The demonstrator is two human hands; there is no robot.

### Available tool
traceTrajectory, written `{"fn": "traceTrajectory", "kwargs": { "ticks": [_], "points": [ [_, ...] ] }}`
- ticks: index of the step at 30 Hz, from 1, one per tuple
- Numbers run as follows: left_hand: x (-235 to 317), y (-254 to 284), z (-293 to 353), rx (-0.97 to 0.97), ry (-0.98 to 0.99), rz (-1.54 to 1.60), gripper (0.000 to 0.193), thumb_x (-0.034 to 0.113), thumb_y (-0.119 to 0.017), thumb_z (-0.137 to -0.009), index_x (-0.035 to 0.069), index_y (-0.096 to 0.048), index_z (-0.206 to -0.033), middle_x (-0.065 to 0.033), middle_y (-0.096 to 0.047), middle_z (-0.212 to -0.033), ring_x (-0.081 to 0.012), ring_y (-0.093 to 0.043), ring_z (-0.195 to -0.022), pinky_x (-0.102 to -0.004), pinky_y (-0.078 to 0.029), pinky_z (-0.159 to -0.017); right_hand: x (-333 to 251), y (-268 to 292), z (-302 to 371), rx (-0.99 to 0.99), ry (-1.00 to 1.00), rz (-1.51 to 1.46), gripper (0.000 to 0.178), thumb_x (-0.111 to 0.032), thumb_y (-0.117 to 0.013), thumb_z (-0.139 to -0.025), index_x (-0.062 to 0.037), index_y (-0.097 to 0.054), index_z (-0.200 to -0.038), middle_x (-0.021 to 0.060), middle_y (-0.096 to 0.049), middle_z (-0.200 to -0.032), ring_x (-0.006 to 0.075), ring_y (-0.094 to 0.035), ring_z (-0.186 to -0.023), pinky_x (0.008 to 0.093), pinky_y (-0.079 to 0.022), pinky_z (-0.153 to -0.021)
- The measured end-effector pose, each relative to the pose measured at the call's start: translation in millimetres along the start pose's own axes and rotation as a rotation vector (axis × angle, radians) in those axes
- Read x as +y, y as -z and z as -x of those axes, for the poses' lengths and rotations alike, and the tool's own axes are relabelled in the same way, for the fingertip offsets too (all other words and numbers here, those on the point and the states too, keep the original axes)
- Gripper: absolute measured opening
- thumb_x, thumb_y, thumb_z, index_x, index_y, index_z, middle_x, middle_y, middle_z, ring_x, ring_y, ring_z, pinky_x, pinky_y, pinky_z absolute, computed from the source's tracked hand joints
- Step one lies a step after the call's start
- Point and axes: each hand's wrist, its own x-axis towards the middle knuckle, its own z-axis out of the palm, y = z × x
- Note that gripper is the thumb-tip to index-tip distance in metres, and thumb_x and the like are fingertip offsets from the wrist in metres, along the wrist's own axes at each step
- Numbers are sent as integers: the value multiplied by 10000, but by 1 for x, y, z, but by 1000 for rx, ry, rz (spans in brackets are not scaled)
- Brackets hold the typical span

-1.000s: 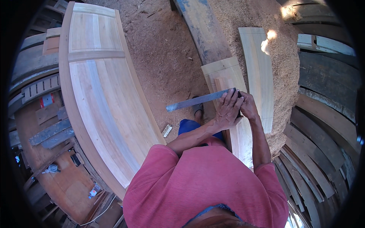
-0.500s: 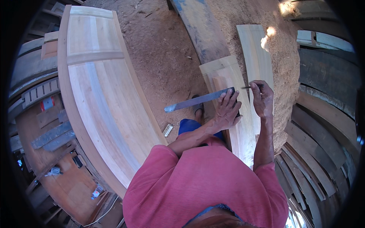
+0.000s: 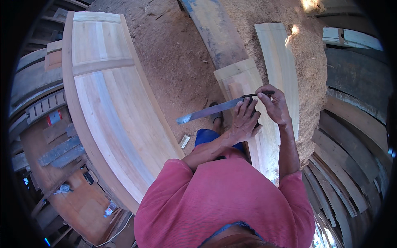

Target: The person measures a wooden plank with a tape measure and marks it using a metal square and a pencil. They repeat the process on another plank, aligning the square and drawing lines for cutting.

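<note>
My left hand (image 3: 245,120) is closed over the dark stock of a try square, pressing it on a pale wooden board (image 3: 264,151). The square's long metal blade (image 3: 209,112) juts out to the left past the board's edge. In my right hand (image 3: 276,106) a slim dark pencil (image 3: 260,94) is pinched between thumb and fingers. Its tip points left, close to the corner of the square, just beyond my left fingers. Whether the tip touches the wood I cannot tell. A small wooden block (image 3: 236,89) lies on the same board.
A large panelled wooden door (image 3: 120,111) lies at the left. Beyond the board runs a stained plank bench (image 3: 217,35). Another pale board (image 3: 281,62) lies on the sawdust at the right. Stacked planks (image 3: 343,153) line the right side; a sandal-clad foot (image 3: 216,115) shows below the blade.
My right hand has moved left with the pencil, bringing it from beside the board to the square's corner. My left hand keeps its hold on the try square.
</note>
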Motion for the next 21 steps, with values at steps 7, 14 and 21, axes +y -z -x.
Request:
{"fn": "traceTrajectory", "kwargs": {
  "ticks": [7,14,21],
  "points": [
    [0,-1,-2,24,-9,-37,544,477,-800,-890,110,-696,-1278,-259,-407,-1675,-500,-253,-1600,-654,-183,-1260,-9,-2,-3,-10,141,67,138,-112,-744,-1016,-27,-762,-1123,123,-749,-1040,275,-724,-976,393,-562,-899],
    [1,4,-4,-49,17,-41,506,472,-802,-902,127,-686,-1254,-226,-392,-1685,-505,-220,-1596,-661,-164,-1256,-3,28,2,110,54,61,148,-142,-737,-1046,-5,-741,-1102,98,-741,-1035,217,-713,-972,372,-560,-898],
    [4,8,-7,-34,20,-50,501,465,-828,-865,132,-702,-1218,-217,-416,-1683,-476,-253,-1585,-636,-188,-1246,26,32,20,198,-72,-183,185,-176,-753,-1055,5,-749,-1090,56,-729,-1002,147,-687,-982,339,-536,-915]
  ]
}}
